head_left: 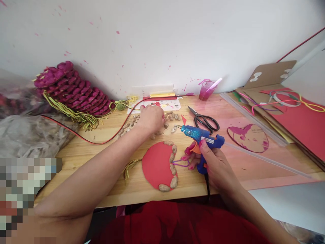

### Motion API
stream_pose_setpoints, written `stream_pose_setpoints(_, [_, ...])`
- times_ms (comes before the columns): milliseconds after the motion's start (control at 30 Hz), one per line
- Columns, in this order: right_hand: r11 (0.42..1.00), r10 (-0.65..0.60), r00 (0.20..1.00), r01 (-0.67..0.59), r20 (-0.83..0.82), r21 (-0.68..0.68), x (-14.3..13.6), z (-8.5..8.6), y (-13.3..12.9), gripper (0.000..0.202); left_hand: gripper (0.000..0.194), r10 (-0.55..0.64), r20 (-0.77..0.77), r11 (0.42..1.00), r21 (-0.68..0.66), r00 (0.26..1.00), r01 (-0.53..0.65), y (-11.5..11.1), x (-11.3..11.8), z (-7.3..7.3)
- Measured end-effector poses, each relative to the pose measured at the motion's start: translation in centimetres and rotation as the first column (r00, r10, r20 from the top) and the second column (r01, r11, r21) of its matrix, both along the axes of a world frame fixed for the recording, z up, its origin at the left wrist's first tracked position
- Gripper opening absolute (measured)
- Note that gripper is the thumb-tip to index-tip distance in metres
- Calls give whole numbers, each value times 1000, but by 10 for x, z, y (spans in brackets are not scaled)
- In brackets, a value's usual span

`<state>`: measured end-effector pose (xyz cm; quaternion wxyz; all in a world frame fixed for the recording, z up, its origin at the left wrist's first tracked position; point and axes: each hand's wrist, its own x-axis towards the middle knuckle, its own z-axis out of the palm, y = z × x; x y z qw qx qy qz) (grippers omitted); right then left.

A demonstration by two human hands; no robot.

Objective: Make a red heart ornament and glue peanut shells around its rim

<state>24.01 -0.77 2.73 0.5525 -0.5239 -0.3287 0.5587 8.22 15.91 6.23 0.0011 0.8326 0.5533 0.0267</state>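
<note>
My right hand [215,162] is wrapped round a blue hot glue gun [198,134], fingers by its orange trigger, nozzle pointing left. At the back, my left hand [152,118] reaches into a spread of loose peanuts [128,126]; its fingers curl closed, and the tips and anything in them are hidden. Between my arms lies a red heart-shaped piece [157,166], turned sideways, with several peanuts [174,182] along its right edge. A purple cord loop [181,163] sticks out at its notch, and a yellow-green tassel [130,167] at its point.
Black-handled scissors [205,120] lie behind the glue gun. A pink-stained cup [206,89] stands by the wall. On the right are a cardboard heart [248,138] and red sheets [299,118]. A magenta peanut-covered piece [73,89] leans at left; a red-black cable [111,139] crosses the table.
</note>
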Motion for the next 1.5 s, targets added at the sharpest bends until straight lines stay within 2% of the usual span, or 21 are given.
stream_pose_setpoints(100, [1000, -1, 1000, 1, -8, 9, 0, -2, 1, 44, 16, 7, 41, 1000, 0, 999, -7, 1, -3, 5])
stream_pose_setpoints(167, [1000, -7, 1000, 7, -10, 16, 0, -2, 1, 44, 13, 23, 213, 997, -77, 977, -7, -2, -11, 13])
stream_pose_setpoints(200, [1000, -11, 1000, 11, -13, 19, 1, -3, 1, 44, 11, 58, 372, 983, -183, 927, 12, -5, -17, 16])
stream_pose_setpoints(233, [1000, -13, 1000, 13, -16, 23, 1, -3, 1, 43, 13, 122, 553, 946, -317, 824, 73, -10, -23, 18])
stream_pose_setpoints(267, [1000, -11, 1000, 12, -16, 26, 1, -3, 1, 42, 18, 213, 695, 885, -436, 687, 166, -15, -31, 19])
stream_pose_setpoints(300, [999, -8, 1000, 8, -10, 31, 1, -3, 1, 41, 24, 327, 777, 821, -515, 538, 245, -21, -38, 19])
stream_pose_setpoints(367, [999, 5, 1000, -5, 5, 46, 1, -3, 0, 40, 35, 514, 789, 682, -613, 335, 398, -34, -52, 14])
stream_pose_setpoints(400, [998, 13, 1000, -14, 12, 56, 1, -3, 0, 40, 39, 582, 764, 627, -639, 276, 446, -41, -58, 10])
stream_pose_setpoints(467, [997, 24, 999, -26, 22, 75, 0, -3, 0, 39, 38, 660, 721, 547, -653, 210, 524, -51, -68, 2])
stream_pose_setpoints(567, [993, 31, 999, -35, 37, 112, -3, 0, -3, 40, 34, 705, 695, 491, -622, 142, 610, -59, -76, -8])
stream_pose_setpoints(633, [989, 68, 996, -74, 50, 130, -6, 4, -8, 42, 33, 715, 688, 466, -601, 123, 650, -60, -78, -12])
stream_pose_setpoints(733, [976, 136, 984, -153, 114, 153, -11, 12, -18, 43, 33, 712, 688, 438, -590, 137, 678, -59, -79, -15])
stream_pose_setpoints(867, [965, 140, 956, -191, 259, 182, -16, 21, -28, 44, 32, 703, 697, 413, -564, 143, 715, -61, -80, -15])
stream_pose_setpoints(1133, [956, 121, 922, -208, 368, 207, -21, 25, -28, 42, 30, 713, 692, 421, -556, 118, 717, -63, -82, -13])
stream_pose_setpoints(1233, [959, 110, 947, -181, 301, 218, -23, 26, -26, 41, 30, 717, 690, 435, -552, 97, 712, -62, -83, -13])
stream_pose_setpoints(1400, [991, -30, 997, 21, 67, 133, -29, 31, -11, 44, 32, 720, 681, 415, -579, 135, 702, -63, -81, -12])
stream_pose_setpoints(1500, [993, -11, 998, 19, -69, 112, -35, 34, -1, 47, 33, 724, 670, 405, -605, 163, 686, -65, -79, -15])
